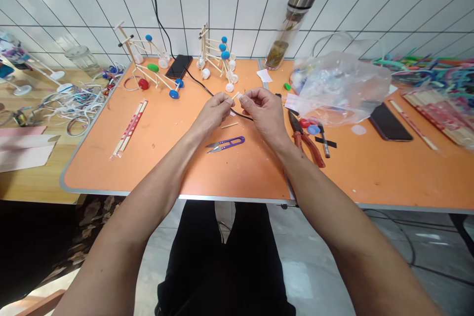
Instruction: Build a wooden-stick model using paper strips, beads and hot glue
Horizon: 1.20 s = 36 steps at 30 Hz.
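Observation:
My left hand [214, 112] and my right hand [261, 111] are raised together above the orange table [166, 158], fingertips almost meeting. The left fingers pinch a short thin wooden stick [234, 96], and the right fingers pinch a small white scrap [240, 96] at its end. A black cable [242, 115] passes just below my fingers. Under my hands lie purple-handled thread snips [225, 144] and a loose wooden sliver [229, 125]. Red-handled pliers [305, 140] lie near my right wrist.
Two stick models with blue caps [217, 54] [155, 74] stand at the table's back. A plastic bag [340, 89], a glass flask [291, 29] and a phone [390, 122] sit to the right. Wrapped chopsticks [129, 128] lie left. The front table edge [177, 196] runs past my forearms.

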{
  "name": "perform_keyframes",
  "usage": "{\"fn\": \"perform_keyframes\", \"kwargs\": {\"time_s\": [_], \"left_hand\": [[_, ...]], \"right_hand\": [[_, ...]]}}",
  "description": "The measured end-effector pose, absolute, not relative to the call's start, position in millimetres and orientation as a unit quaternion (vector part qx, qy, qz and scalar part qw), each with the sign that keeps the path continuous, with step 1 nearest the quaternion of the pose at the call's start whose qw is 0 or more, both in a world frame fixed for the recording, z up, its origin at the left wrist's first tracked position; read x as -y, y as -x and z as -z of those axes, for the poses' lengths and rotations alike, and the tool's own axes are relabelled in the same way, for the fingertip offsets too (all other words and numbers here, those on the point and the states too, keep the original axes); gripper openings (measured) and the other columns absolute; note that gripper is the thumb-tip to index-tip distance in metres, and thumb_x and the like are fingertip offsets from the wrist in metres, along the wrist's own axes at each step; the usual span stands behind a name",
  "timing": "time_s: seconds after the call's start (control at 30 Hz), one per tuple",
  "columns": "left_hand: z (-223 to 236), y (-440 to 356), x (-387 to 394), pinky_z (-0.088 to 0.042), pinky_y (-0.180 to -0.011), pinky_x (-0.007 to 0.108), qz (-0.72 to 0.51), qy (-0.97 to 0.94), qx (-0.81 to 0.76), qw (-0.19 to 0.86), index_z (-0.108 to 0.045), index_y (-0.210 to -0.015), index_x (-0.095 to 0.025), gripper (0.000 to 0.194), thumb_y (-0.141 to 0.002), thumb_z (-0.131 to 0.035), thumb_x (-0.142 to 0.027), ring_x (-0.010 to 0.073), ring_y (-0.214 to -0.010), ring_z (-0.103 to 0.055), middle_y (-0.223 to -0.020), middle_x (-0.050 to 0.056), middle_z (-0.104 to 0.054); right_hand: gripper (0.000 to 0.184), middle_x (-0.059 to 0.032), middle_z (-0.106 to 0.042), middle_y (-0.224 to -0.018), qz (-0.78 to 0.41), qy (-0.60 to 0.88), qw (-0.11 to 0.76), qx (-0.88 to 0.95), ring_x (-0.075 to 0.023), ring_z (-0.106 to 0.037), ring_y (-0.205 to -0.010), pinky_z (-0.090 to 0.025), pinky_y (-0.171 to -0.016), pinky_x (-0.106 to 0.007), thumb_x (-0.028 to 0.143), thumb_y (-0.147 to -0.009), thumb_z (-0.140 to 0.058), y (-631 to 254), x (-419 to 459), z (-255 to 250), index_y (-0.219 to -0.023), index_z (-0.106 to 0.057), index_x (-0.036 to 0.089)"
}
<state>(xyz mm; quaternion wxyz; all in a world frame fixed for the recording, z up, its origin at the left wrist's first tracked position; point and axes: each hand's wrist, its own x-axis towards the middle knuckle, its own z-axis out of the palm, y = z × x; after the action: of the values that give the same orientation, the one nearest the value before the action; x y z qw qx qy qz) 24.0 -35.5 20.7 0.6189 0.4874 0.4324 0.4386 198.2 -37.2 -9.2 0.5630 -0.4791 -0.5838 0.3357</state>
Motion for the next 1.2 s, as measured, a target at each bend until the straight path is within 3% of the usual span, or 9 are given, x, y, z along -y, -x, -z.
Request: {"fn": "perform_keyframes", "kwargs": {"time_s": [0.17, 0.33, 0.97, 1.2], "left_hand": [[-18.5, -24.2, 34.5, -0.017, -0.053, 0.02, -0.43, -0.511, -0.431, 0.607, -0.058, -0.087, -0.02, 0.028, -0.115, -0.058, -0.014, 0.0079, -0.053, -0.026, -0.064, -0.008, -0.041], [-16.8, -24.8, 34.0, -0.018, -0.055, 0.022, -0.429, -0.524, -0.427, 0.599, -0.057, -0.087, -0.021, 0.029, -0.116, -0.057, -0.014, 0.0085, -0.055, -0.027, -0.066, -0.008, -0.042], [-17.1, -27.4, 35.9, -0.023, -0.056, 0.019, -0.427, -0.529, -0.425, 0.598, -0.056, -0.086, -0.021, 0.031, -0.116, -0.056, -0.01, 0.0083, -0.057, -0.03, -0.067, -0.008, -0.044], [-16.6, -27.7, 35.8, -0.025, -0.056, 0.018, -0.429, -0.52, -0.429, 0.601, -0.058, -0.087, -0.02, 0.03, -0.116, -0.058, -0.011, 0.0078, -0.056, -0.031, -0.067, -0.007, -0.046]], "right_hand": [[0.064, -0.0004, -0.073, -0.085, -0.331, 0.45, 0.585, 0.588, -0.0176, -0.065, -0.077, -0.059, -0.073, -0.033, 0.086, -0.088, -0.096, -200.3, 29.5, 19.7, -0.091, -0.074, 0.026], [0.066, -0.0014, -0.074, -0.086, -0.339, 0.444, 0.589, 0.583, -0.0178, -0.066, -0.077, -0.059, -0.071, -0.032, 0.089, -0.085, -0.096, -198.7, 29.2, 20.7, -0.09, -0.075, 0.026], [0.052, -0.0001, -0.074, -0.083, -0.344, 0.469, 0.597, 0.552, -0.0153, -0.066, -0.072, -0.062, -0.071, -0.03, 0.07, -0.093, -0.099, -193.7, 30.3, 19.5, -0.088, -0.073, 0.025], [0.042, 0.0011, -0.073, -0.082, -0.334, 0.477, 0.595, 0.553, -0.0141, -0.065, -0.07, -0.059, -0.069, -0.029, 0.056, -0.098, -0.097, -193.0, 31.2, 18.2, -0.087, -0.072, 0.025]]}}
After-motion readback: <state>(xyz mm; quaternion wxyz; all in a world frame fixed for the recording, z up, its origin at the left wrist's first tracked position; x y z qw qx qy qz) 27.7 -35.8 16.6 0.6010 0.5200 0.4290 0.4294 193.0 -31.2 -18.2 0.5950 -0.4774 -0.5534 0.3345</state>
